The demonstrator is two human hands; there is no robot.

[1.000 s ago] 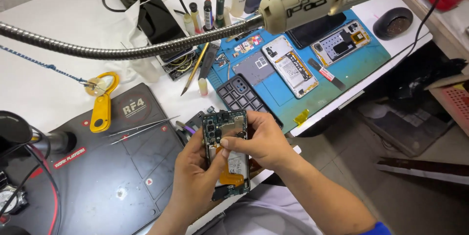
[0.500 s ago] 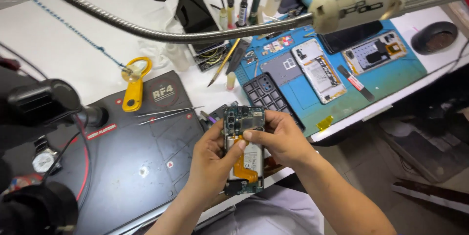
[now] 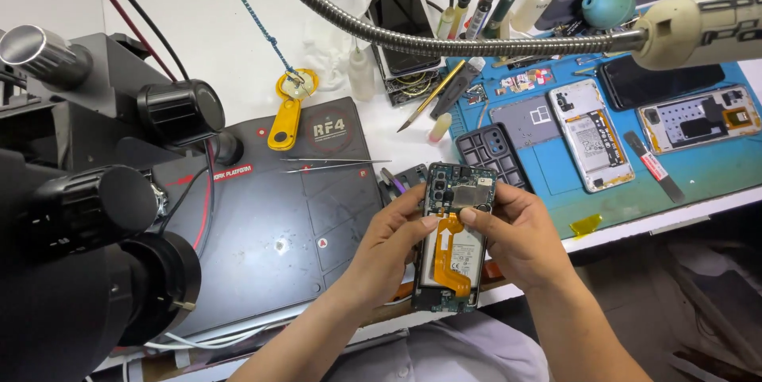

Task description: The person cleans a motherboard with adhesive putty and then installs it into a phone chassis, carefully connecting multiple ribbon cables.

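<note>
Change since the earlier frames: the view has swung left, bringing a black microscope (image 3: 87, 215) into the left foreground; the hands and the phone keep their pose.

Item held: opened phone (image 3: 454, 238), back cover off, circuit board at top, battery crossed by an orange flex ribbon (image 3: 449, 259). It sits upright over the near table edge, between both hands.

Left hand (image 3: 386, 249): wrapped around the phone's left edge, thumb pressed on the upper end of the ribbon. Closed firmly on the phone.

Right hand (image 3: 520, 235): gripping the right edge, thumb tip touching the board just beside the left thumb. Closed on the phone.

Surroundings: dark work mat (image 3: 274, 223) to the left, with tweezers (image 3: 333, 165) and a yellow pry tool (image 3: 286, 119) on it; blue mat (image 3: 698, 164) to the right carrying further opened phones (image 3: 591, 144); a flexible metal lamp arm (image 3: 444, 42) crossing above.
</note>
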